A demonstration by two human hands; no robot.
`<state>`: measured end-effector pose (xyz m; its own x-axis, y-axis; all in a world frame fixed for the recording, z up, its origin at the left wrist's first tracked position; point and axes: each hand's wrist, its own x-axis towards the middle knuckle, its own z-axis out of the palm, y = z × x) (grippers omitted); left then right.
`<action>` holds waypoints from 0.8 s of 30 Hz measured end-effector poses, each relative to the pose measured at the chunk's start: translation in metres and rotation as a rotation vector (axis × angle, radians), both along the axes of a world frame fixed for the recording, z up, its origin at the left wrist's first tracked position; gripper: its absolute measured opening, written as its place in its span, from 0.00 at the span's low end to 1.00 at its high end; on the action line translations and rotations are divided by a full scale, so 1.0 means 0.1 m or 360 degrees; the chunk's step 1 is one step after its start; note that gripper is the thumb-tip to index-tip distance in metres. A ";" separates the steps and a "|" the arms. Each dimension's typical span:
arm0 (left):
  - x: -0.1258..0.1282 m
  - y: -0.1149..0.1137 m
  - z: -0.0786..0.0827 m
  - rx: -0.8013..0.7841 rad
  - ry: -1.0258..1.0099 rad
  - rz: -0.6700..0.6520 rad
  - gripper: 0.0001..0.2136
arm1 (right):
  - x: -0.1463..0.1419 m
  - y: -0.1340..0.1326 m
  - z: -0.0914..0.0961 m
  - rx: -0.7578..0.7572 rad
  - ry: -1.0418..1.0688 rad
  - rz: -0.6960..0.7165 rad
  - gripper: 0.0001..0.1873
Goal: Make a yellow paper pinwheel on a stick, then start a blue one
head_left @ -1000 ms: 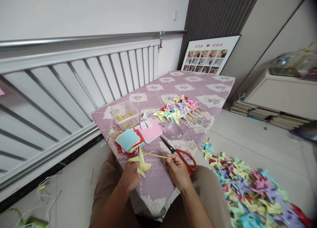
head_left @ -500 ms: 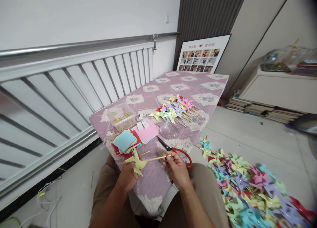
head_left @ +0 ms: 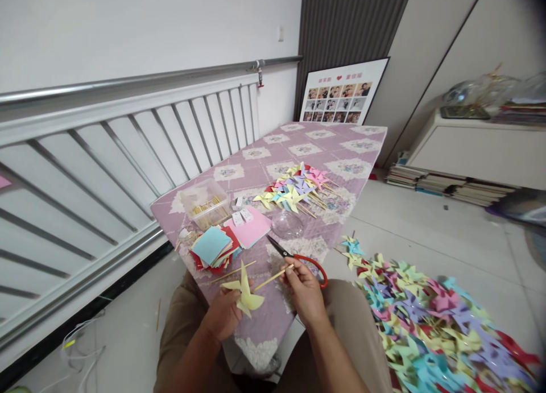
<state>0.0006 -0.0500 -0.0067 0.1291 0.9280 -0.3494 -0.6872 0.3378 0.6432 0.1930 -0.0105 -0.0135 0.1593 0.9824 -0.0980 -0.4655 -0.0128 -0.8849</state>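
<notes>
Paper folded into a pale yellow, four-bladed pinwheel (head_left: 244, 294) was pinched in the fingers of the left hand (head_left: 224, 312), above the near corner of a purple, white-patterned tablecloth (head_left: 261, 328). The right hand (head_left: 303, 292) had its fingertips clamped on a slim tan wooden stick (head_left: 272, 278), whose far end reached the pinwheel's side; whether the two were joined could not be told. The step in hand looked like fitting stick to pinwheel; the next move seemed to call for a steady left grip while the right aligned the stick. Black-bladed, red-handled scissors (head_left: 286, 255) lay just beside the right hand.
</notes>
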 end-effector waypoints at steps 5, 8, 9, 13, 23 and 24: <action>0.08 -0.01 -0.09 -0.0010 0.0014 -0.0011 0.10 | -0.01 -0.01 0.03 -0.0035 0.0078 0.0025 0.20; 0.13 0.00 -0.16 0.0010 -0.0020 0.0031 0.09 | -0.04 -0.01 0.06 -0.0060 0.0200 0.0017 0.22; 0.14 0.00 -0.18 0.0018 -0.0034 0.0046 0.09 | -0.04 -0.01 0.07 -0.0077 0.0263 0.0026 0.22; 0.17 0.01 -0.17 0.0012 -0.0033 0.0068 0.09 | -0.08 -0.02 0.09 -0.0149 0.0411 0.0158 0.18; 0.18 0.02 -0.05 0.0125 -0.0021 -0.0094 0.07 | -0.20 -0.09 0.06 -0.0166 0.0319 0.0314 0.19; 0.16 0.02 -0.07 0.0108 -0.0036 -0.0102 0.08 | -0.19 -0.08 0.06 -0.0163 0.0321 0.0282 0.19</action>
<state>0.0171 -0.0480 -0.0139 0.1959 0.9392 -0.2821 -0.6802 0.3373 0.6508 0.1744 -0.0188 -0.0073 -0.0471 0.9765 -0.2105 -0.6143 -0.1945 -0.7647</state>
